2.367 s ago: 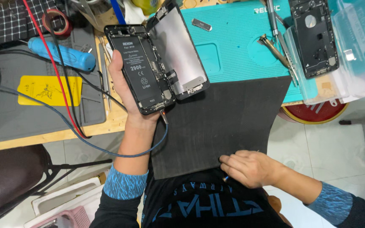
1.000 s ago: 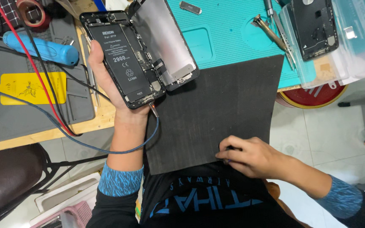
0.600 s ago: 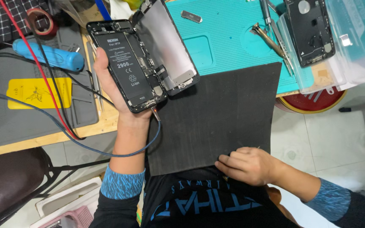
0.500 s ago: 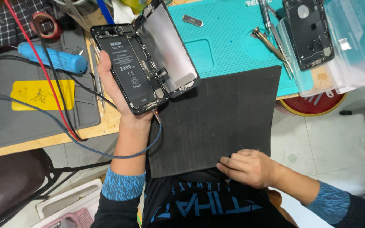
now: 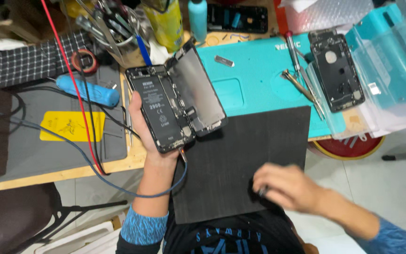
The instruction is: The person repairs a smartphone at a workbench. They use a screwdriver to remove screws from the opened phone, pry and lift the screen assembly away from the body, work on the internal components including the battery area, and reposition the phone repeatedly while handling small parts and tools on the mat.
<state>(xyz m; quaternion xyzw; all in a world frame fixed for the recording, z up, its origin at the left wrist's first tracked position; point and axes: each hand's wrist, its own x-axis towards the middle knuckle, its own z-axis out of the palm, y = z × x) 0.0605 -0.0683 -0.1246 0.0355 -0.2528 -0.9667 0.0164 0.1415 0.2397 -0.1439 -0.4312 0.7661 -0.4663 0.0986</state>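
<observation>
A: Why is the left hand (image 5: 147,129) gripping the opened phone (image 5: 175,106) in the upper middle of the frame?

B: It is keeping the hinged screen open. The right hand (image 5: 290,188), fingers curled and blurred, is resting on the black mat (image 5: 245,155) lower right; whether it holds anything, I cannot tell.

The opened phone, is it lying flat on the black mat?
No, the left hand holds the opened phone up by the bench, while the black mat has only the right hand on it.
</observation>
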